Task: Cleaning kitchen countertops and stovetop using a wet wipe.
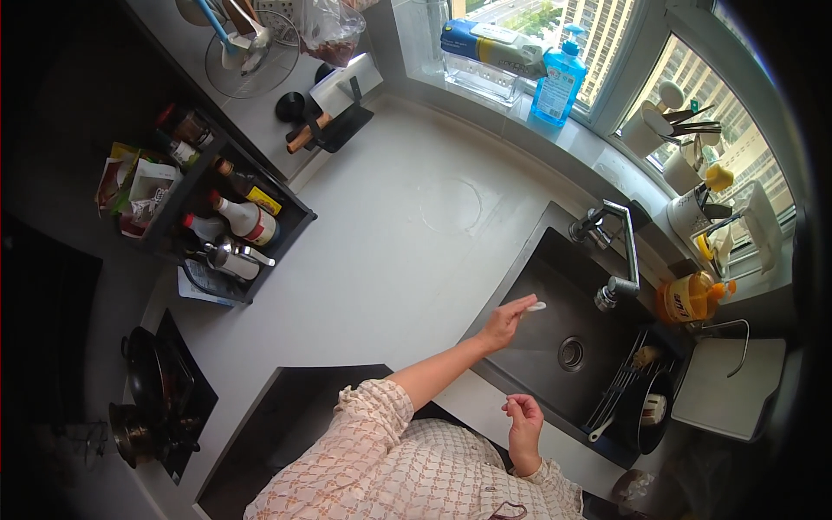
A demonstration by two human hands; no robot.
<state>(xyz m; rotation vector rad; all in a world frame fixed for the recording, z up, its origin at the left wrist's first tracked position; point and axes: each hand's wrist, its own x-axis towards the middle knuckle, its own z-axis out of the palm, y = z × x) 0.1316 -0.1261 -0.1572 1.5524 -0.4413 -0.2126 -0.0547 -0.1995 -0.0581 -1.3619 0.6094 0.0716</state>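
Observation:
My left hand reaches over the left edge of the dark sink, its fingers held together. A small white piece is pinched at its fingertips; what it is cannot be made out. Near the sink's front rim is my right hand, loosely curled above the white counter strip, with nothing visible in it. Beyond the left hand stands a chrome faucet, its spout bent over the basin. A round drain shows in the sink floor.
A rack with a dark pan occupies the sink's right end. An orange bottle stands behind it; a blue pump bottle is on the sill. Leftward are a condiment shelf, a knife holder and a wok.

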